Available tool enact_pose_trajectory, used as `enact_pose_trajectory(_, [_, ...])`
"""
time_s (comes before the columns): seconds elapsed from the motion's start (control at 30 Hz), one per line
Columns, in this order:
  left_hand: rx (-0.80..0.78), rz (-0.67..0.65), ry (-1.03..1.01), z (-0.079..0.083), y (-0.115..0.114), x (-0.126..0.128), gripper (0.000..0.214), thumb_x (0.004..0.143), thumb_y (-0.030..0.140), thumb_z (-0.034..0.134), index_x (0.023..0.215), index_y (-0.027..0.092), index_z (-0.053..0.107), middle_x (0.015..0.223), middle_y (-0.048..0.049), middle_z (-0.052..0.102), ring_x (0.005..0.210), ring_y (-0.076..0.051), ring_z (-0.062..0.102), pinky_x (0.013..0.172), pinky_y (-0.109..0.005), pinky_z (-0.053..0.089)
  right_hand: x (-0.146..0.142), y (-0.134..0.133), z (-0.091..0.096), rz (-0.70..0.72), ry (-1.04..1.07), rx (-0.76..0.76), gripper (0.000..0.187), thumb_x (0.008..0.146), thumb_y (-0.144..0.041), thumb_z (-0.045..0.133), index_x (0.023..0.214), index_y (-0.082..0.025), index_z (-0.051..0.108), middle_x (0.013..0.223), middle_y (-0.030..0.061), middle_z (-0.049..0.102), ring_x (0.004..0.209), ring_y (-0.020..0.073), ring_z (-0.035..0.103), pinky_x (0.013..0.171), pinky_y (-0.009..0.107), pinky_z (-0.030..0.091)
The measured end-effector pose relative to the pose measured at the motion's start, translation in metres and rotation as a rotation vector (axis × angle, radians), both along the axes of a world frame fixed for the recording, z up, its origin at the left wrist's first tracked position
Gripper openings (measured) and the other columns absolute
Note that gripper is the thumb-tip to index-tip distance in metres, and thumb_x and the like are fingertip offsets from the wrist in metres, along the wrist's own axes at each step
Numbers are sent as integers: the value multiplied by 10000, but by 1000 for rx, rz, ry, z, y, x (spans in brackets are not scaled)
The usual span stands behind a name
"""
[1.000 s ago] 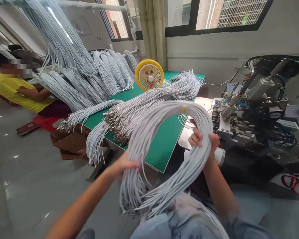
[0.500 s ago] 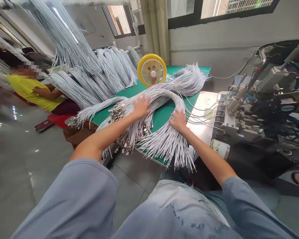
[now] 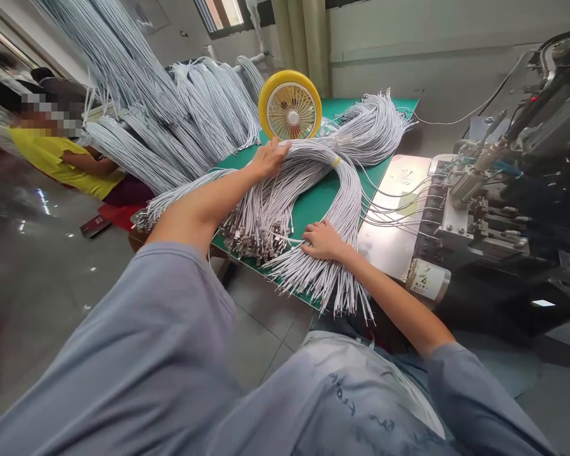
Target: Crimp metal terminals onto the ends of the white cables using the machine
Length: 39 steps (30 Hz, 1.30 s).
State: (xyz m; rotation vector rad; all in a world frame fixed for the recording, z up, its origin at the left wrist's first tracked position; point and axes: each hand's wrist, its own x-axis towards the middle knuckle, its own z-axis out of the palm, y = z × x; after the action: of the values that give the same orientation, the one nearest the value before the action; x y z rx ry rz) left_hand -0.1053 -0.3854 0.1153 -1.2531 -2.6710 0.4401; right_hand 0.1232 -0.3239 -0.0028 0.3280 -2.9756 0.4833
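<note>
Daylight from a window (image 3: 221, 11) beside beige curtains (image 3: 304, 38) gleams on grey floor (image 3: 38, 285).

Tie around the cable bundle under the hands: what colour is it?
Yellow; the tie wraps the white cable bundle, clearest in the head view.

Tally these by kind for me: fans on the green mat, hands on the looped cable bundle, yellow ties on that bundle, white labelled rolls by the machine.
Fan: 1
Hands on the looped cable bundle: 2, the left hand and the right hand
Yellow tie: 1
White labelled roll: 1
Total: 5
</note>
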Motion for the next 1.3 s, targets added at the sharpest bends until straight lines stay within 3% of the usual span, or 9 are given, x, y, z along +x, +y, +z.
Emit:
enact_pose_trajectory(0.17, [87,-12,-47,-9,-2,-13,617,942,367,392,1471,137,173,1333,-175,375,1223,-302,372,968,-411,344,34,-2,-3,0,34,-33,382,876,-413,426,839,-150,701,825,85,642,868,228,509,1032,469,210])
enact_pose_trajectory(0.37, [163,-145,-30,-21,2,-2,649,894,360,440,1453,87,259,1437,-221,314,1344,-384,232,1059,-535,209,64,-10,-4,114,41,-138,355,892,-397,428,857,-175,703,828,66,650,865,209,515,1028,446,224])
enact_pose_trajectory(0.53, [-116,-415,-168,-76,-23,66,609,870,372,435,1420,118,362,1485,-164,319,1353,-331,289,1098,-476,205,76,-12,-11,66,129,-237,273,887,-331,459,877,-183,687,872,60,663,939,206,528,1042,424,234])
enact_pose_trajectory(0.67, [-201,-362,-207,-108,-61,97,559,921,235,256,1472,137,251,1517,-128,284,1362,-244,326,1075,-386,272,80,-16,-17,0,181,-293,263,895,-324,460,879,-187,683,891,54,662,968,195,532,1069,419,228])
enact_pose_trajectory(0.83, [-331,-335,-170,-98,-82,85,634,837,165,373,1463,130,283,1476,-170,347,1321,-283,394,1073,-411,255,82,-21,-18,-45,194,-368,240,874,-347,509,934,-193,683,935,59,652,1034,205,532,1108,457,189])
enact_pose_trajectory(0.93, [-213,-355,-232,-94,-81,82,575,822,233,428,1380,93,418,1372,-201,466,1277,-336,422,1036,-457,284,93,-21,-18,-33,200,-538,212,878,-319,502,944,-213,673,1010,54,647,1050,193,548,1102,451,237])
enact_pose_trajectory(1.0, [-103,-384,-280,-93,-74,84,496,809,301,473,1269,121,526,1237,-175,572,1196,-356,474,984,-492,327,107,-20,-21,-164,246,-698,214,885,-269,465,928,-210,666,1052,68,635,1040,185,563,1033,397,352])
enact_pose_trajectory(1.13, [-44,-476,-296,-86,-35,99,298,827,321,455,1022,196,643,1078,-93,642,1092,-306,531,942,-483,379,137,-13,-33,-741,266,-838,259,876,-246,420,981,-172,644,979,108,629,904,208,598,836,348,473])
enact_pose_trajectory(1.3, [47,-623,-297,-59,60,134,361,877,203,326,960,136,671,1021,-123,655,981,-243,589,855,-401,448,146,0,-56,-850,40,-1005,287,833,-325,479,985,-149,648,869,94,678,761,211,623,746,344,480])
